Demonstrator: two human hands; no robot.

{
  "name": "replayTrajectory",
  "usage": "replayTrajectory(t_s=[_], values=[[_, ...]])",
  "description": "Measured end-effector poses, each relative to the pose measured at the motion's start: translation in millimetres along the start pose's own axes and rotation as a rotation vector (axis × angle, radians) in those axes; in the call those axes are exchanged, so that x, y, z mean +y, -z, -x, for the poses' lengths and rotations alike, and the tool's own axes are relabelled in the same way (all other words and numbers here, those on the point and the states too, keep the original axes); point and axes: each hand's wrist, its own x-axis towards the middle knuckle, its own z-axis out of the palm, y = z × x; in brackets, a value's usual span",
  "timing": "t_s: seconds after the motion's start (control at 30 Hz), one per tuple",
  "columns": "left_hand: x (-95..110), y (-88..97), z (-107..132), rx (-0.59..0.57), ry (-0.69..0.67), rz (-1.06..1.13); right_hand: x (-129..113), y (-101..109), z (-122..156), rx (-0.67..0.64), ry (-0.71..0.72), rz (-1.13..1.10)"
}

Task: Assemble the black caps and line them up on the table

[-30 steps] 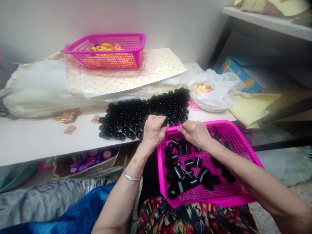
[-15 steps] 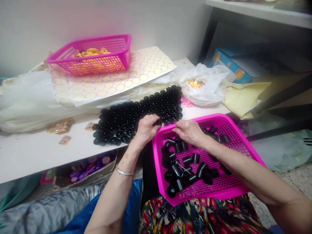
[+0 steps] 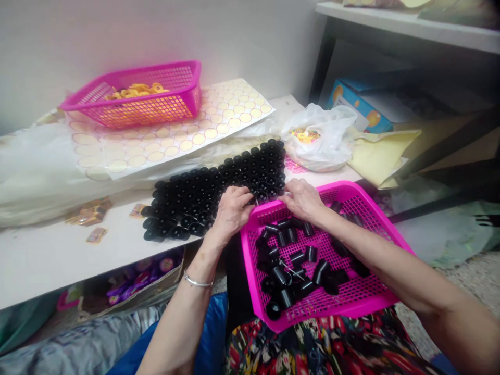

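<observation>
Many short black plastic cylinders (image 3: 219, 187) stand upright in a tight block on the white table. My left hand (image 3: 233, 211) is at the block's front edge, fingers curled and closed around a black cylinder that they mostly hide. At the right front corner of the block, my right hand (image 3: 302, 200) has its fingertips pressed together against the end cylinders; what they grip, if anything, is hidden. Under my right wrist a pink mesh basket (image 3: 250, 271) rests on my lap, its far rim against the table edge. Loose black cylinders (image 3: 297, 258) lie in it at various angles.
Behind the block, a second pink basket (image 3: 191, 99) with yellow rings sits on a sheet of round stickers (image 3: 195, 138). A white plastic bag (image 3: 332, 135) and yellowish paper (image 3: 377, 156) lie to the right. Small packets (image 3: 91, 211) lie left; a shelf (image 3: 410, 23) overhangs at right.
My right hand has moved from above the basket rim to the block's right front corner. My left hand stays at the front edge. The whole view has shifted slightly.
</observation>
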Motion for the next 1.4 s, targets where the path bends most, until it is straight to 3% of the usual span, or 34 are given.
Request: replayTrajectory(t_s=[0.17,0.33,0.4,0.57,0.63,0.7,0.87,0.97,1.07,1.17,1.27,1.4], values=[[2,-0.5,2,0.060,-0.036,-0.020,3,6,-2,-0.043,0.030,-0.012],[33,3.3,4,0.174,-0.039,0.074,29,22,22,0.002,0.034,-0.089],[50,0.7,6,0.121,-0.063,0.170,41,26,41,-0.036,0.019,-0.143],[75,-11.8,10,-0.192,-0.106,0.308,67,24,95,-0.306,0.051,-0.234],[75,-13.1,15,-0.169,-0.034,0.302,74,20,112,-0.365,0.043,-0.264],[73,-10.8,24,-0.051,0.077,0.286,76,15,121,-0.380,0.051,-0.313],[74,-0.7,54,0.248,0.416,0.300,49,-3,98,-0.307,0.290,-0.267],[82,0.3,69,0.324,0.580,0.356,15,-18,68,-0.262,0.392,-0.139],[89,-0.9,78,0.341,0.646,0.389,-15,-37,45,-0.241,0.448,-0.025],[93,-1.3,80,0.327,0.602,0.387,-29,-50,36,-0.259,0.509,0.059],[92,-0.6,81,0.251,0.449,0.356,-24,-46,38,-0.288,0.508,0.018],[87,3.2,82,0.074,0.232,0.281,1,-24,51,-0.243,0.317,-0.371]])
